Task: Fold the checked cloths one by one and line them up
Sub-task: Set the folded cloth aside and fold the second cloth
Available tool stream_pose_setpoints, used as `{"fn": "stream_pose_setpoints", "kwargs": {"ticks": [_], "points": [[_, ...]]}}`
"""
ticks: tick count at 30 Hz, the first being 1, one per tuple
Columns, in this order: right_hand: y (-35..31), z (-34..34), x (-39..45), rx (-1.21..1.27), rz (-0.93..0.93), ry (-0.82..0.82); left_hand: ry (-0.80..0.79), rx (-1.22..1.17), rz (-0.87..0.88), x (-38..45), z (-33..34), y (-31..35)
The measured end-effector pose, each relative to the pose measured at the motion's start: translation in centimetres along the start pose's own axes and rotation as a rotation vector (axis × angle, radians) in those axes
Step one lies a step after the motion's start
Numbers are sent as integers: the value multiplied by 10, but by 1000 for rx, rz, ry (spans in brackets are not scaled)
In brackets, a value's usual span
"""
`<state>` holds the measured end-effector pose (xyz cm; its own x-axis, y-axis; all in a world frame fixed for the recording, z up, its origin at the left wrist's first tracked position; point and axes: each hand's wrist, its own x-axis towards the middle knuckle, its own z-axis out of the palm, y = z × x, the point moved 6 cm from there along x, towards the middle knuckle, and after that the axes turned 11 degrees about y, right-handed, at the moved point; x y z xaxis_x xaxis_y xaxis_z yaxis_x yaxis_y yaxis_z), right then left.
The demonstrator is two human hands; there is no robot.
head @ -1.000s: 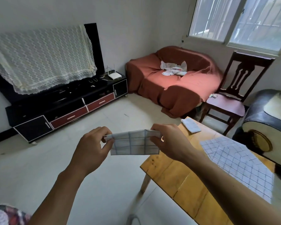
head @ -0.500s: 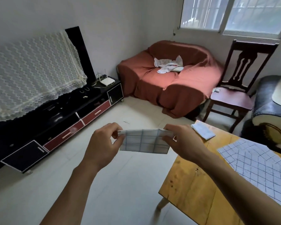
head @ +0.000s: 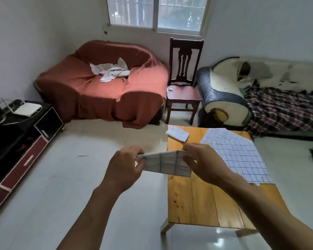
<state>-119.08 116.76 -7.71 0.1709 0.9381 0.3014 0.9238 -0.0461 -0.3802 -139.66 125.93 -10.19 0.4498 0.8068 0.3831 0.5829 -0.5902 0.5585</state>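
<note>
A: Pale tiled floor (head: 61, 177), white walls, a barred window (head: 157, 13) at 12 o'clock. What is holding what?

B: No boxes or bins as such. A red-draped sofa (head: 101, 91) at 11 o'clock has crumpled papers or cloths (head: 109, 70) lying on its seat; which they are, I cannot tell. A wooden chair (head: 183, 83) stands just beside it, with a small white item on its seat.

A: And the cloth in hand?

B: Folded into a narrow band, white with dark grid lines, it hangs in the air over the near-left edge of the table (head: 192, 201). This held cloth (head: 167, 164) is pinched at its left end by the left hand (head: 124, 166) and at its right end by the right hand (head: 206, 165), thumbs and fingers curled onto the fabric.

A: On the table?

B: A folded cloth (head: 178, 134) lies at the far-left corner, about 12 o'clock from the hands. A flat cloth (head: 237, 154), unfolded and checked, lies at 2 o'clock, its edge hanging over the right side.

A: Elsewhere?

B: A dark TV stand (head: 25, 141) at 9 o'clock carries a white router (head: 27, 109). A worn couch (head: 242, 91) at 2 o'clock holds a plaid blanket (head: 285, 109).
</note>
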Motion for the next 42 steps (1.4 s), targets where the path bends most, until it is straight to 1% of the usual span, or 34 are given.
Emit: {"fn": "stream_pose_setpoints", "kwargs": {"ticks": [4, 10, 13, 17, 21, 25, 29, 34, 39, 42], "points": [[12, 4, 3, -41, 84, 27, -93, -4, 103, 29, 19, 8], [55, 6, 9, -57, 215, 82, -201, -55, 186, 74, 65, 15], [86, 13, 20, -47, 255, 84, -231, -71, 198, 97, 90, 15], [127, 34, 49, -5, 297, 67, -240, -73, 161, 130, 119, 3], [167, 66, 72, 43, 336, 3, -283, -46, 160, 163, 159, -15], [204, 97, 90, 85, 417, -13, -355, -51, 165, 190, 202, -37], [241, 134, 111, 155, 564, 53, -416, -77, 154, 220, 257, -71], [299, 204, 124, 226, 738, 189, -484, -126, 116, 239, 348, -124], [351, 292, 112, 229, 871, 144, -564, -171, 78, 234, 431, -180], [375, 328, 102, 194, 934, 141, -633, -162, 63, 227, 477, -202]]}}
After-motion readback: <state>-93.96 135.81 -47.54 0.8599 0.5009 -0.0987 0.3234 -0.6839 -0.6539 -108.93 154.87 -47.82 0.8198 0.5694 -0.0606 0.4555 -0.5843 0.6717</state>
